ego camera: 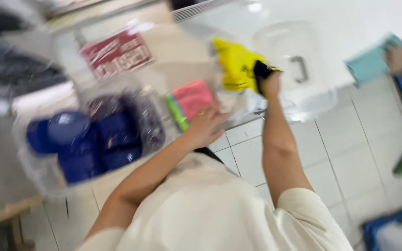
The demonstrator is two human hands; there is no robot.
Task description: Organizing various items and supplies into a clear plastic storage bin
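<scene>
The view is blurred by motion. My left hand [204, 126] rests with spread fingers on a stack of pink and green folded cloths [189, 101] at the table's edge. My right hand [269, 82] is raised and grips a yellow cloth with a dark patch [236, 65], held just above the white table [331, 28]. Both arms reach forward from my cream shirt.
A clear plastic bag of blue items [89, 139] lies at the left. A red sign [116, 53] lies behind it. A clear plastic container with a handle [294, 60] sits right of the yellow cloth. Another person's hand [398, 58] holds a teal cloth [368, 65]. White floor tiles below.
</scene>
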